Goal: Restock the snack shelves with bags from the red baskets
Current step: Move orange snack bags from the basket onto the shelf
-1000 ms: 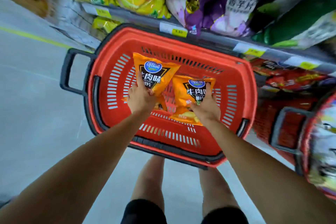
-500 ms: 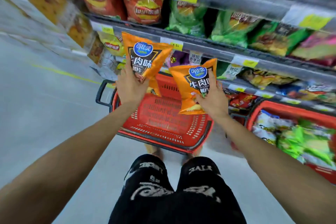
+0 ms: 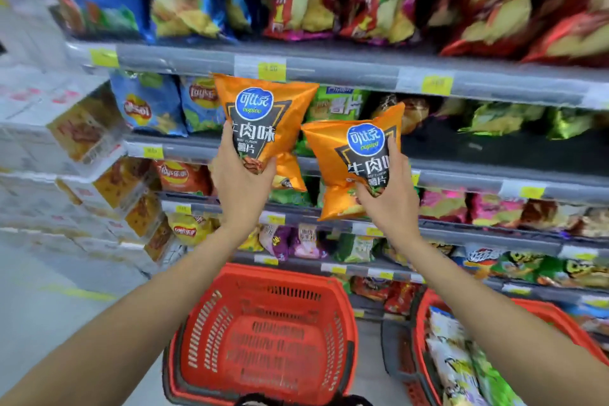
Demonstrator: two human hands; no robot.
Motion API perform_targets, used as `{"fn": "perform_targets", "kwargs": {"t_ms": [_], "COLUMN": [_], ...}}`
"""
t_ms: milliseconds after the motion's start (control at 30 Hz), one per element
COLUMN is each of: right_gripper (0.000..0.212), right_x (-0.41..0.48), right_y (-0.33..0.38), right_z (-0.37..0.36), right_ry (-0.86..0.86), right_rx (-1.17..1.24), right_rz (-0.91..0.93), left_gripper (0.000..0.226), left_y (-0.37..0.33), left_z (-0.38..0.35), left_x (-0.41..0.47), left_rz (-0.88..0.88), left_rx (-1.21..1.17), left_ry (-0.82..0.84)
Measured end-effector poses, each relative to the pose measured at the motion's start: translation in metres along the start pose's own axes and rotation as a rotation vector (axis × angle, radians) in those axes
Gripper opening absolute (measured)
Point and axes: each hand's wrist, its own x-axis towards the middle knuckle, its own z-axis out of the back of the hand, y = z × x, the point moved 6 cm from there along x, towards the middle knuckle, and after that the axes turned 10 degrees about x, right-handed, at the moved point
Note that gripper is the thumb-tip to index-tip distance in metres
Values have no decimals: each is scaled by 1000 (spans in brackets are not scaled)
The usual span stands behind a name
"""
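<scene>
The left hand [image 3: 242, 181] grips one orange bag [image 3: 263, 122] by its lower half, fingers [image 3: 226, 142] curled round its left edge and thumb pressed on the front. The right hand [image 3: 390, 198] grips a second orange bag [image 3: 352, 168] the same way, wrapped round its right edge. Both bags hang in the air in front of the middle shelves [image 3: 329, 67], apparently touching none of them. The likeliest trouble is the grip: the foil looks slick and puffed and each bag is held low, so the top can flop over or slide out. Squeezing harder to stop that would probably crush the chips. The bags' near corners sit just beside each other and may knock together if both hands push forward at once. The slot is also a risk: green bags [image 3: 336, 105] fill the row right behind, and the only visible room is a dark gap [image 3: 461, 145] to the right of the second bag. The price tags [image 3: 272, 71] are too blurred to show whether that place belongs to this flavour. Pushing into a full row could tip its bags over the shelf edge. Below, a red basket [image 3: 204, 333] stands on the floor between the person and the shelves, in the way of a step forward. A second red basket [image 3: 420, 323] beside it holds more bags [image 3: 451, 356]. Blue bags [image 3: 148, 105] and stacked cartons [image 3: 82, 132] lie to the left, well apart from the hands.
</scene>
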Motion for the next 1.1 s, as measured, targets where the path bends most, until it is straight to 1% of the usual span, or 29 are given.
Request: {"fn": "perform_targets", "kwargs": {"t_ms": [200,367,500,667,800,900,1100], "right_gripper": [90,89,89,88,88,86,81], "right_x": [59,97,128,161,191,214,248], "right_y": [52,94,130,169,194,210,233], "right_z": [60,104,139,178,206,225,252], "right_ry": [-208,-321,-403,-493,-497,-496,-531], "right_rx": [2,4,-1,47,13,-25,-116], "right_rz": [124,236,309,349,357,367,340], "left_gripper": [87,84,83,79,67,66,62], "left_y": [-95,-158,-206,-256,-288,-309,-351], "left_z": [10,17,31,45,55,67,93], "left_x": [50,81,107,132,141,150,170], "left_rz": [-53,-80,-128,-140,-177,-209,-327], "left_rx": [-105,-252,-356,-435,-370,-345,-200], "left_ry": [-87,-96,-135,-86,-89,-122,-294]}}
